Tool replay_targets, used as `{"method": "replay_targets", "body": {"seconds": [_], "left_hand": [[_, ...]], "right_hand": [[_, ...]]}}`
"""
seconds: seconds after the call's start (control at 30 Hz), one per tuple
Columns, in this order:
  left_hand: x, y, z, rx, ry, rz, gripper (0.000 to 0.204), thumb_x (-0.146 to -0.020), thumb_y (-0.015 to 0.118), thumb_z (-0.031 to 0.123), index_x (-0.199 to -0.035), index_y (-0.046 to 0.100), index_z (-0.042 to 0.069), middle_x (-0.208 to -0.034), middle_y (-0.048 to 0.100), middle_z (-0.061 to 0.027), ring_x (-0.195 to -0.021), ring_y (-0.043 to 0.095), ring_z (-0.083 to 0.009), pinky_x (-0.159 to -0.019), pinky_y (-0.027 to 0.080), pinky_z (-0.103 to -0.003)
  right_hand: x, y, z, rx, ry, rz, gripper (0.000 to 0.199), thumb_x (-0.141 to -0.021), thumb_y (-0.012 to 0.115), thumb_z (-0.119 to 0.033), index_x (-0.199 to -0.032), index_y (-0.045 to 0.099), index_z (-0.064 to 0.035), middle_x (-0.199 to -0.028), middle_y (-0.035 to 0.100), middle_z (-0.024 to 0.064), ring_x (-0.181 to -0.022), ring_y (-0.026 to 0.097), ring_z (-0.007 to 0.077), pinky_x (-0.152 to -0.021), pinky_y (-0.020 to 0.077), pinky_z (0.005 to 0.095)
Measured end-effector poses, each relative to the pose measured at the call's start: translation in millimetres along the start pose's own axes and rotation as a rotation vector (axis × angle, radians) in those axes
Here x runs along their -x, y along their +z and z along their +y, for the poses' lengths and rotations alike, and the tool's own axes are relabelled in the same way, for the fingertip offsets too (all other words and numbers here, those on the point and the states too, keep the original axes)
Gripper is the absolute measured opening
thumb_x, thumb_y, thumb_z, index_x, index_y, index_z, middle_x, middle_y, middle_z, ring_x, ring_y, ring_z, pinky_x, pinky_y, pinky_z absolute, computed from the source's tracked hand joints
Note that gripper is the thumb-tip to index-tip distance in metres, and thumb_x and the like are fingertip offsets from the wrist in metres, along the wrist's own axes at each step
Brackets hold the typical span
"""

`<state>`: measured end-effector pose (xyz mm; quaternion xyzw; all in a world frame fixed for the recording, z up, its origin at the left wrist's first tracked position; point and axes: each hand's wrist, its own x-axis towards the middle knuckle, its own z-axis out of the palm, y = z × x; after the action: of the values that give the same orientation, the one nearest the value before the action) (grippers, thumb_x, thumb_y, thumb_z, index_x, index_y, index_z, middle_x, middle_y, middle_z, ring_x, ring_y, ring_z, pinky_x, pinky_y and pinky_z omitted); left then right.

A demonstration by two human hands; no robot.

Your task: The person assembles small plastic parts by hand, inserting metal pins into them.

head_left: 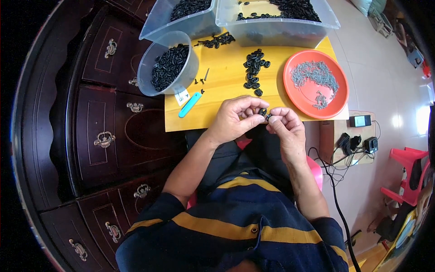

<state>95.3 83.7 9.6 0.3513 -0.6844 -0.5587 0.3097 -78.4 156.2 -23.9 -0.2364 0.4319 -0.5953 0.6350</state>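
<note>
**Pinching at the table's near edge**

The yellow table (222,81) carries 2 clear bins (285,36) and a red plate (302,97) reaching its right edge. The left hand (233,119) pinches a black oval piece (263,111) between its fingers, just above that near edge; the right hand (286,127) has its fingers drawn together beside it, their grip too small to tell. A slack pinch could drop the piece lapward; a forearm's bump could spill the plate's grey pins (315,74).

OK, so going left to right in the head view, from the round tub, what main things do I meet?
Round translucent tub, loose black oval pieces, orange-red plate, black device with a pale face, pink stool.
</note>
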Motion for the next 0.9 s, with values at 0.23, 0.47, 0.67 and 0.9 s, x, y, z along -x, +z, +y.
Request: {"method": "replay_targets", "body": {"seconds": [0.23,0.47,0.67,0.9], "left_hand": [[-3.6,-0.4,6.2,-0.109,0.055,-0.011,0.027,-0.083,0.074,0.0,-0.11,0.072,0.004,-0.082,0.059,0.0034,-0.069,0.052,-0.003,-0.062,0.043,-0.019],[-6.9,0.3,12.8,-0.172,0.055,-0.059,0.027,-0.082,0.076,0.002,-0.108,0.074,0.004,-0.083,0.06,0.0008,-0.071,0.055,-0.0059,-0.062,0.044,-0.02],[-11.8,-3.0,8.5,-0.183,0.118,-0.113,0.026,-0.082,0.075,0.001,-0.108,0.074,0.004,-0.084,0.061,0.0001,-0.069,0.055,-0.007,-0.061,0.044,-0.022],[-14.0,-1.7,20.7,-0.255,0.089,-0.176,0.033,-0.08,0.077,0.005,-0.112,0.072,0.004,-0.086,0.061,-0.0012,-0.071,0.056,-0.0086,-0.062,0.046,-0.024]], "right_hand": [[-0.9,0.5,2.0,0.003,-0.021,0.006,0.016,-0.095,0.066,-0.007,-0.111,0.063,-0.0038,-0.092,0.066,0.0003,-0.078,0.06,0.0077,-0.074,0.0493,0.0219],[-1.2,-0.5,2.8,0.023,-0.027,-0.007,0.016,-0.095,0.066,-0.005,-0.11,0.063,-0.0014,-0.092,0.067,0.0012,-0.079,0.061,0.0078,-0.075,0.0513,0.0225],[-3.4,-7.5,4.4,-0.055,0.109,-0.028,0.017,-0.095,0.068,-0.009,-0.11,0.065,-0.0032,-0.093,0.069,0.0022,-0.078,0.064,0.0093,-0.072,0.0514,0.0225],[-5.8,-12.1,3.9,-0.107,0.207,-0.121,0.019,-0.098,0.064,-0.019,-0.11,0.066,-0.0047,-0.097,0.071,0.0031,-0.083,0.066,0.0104,-0.075,0.0535,0.0248]]}}
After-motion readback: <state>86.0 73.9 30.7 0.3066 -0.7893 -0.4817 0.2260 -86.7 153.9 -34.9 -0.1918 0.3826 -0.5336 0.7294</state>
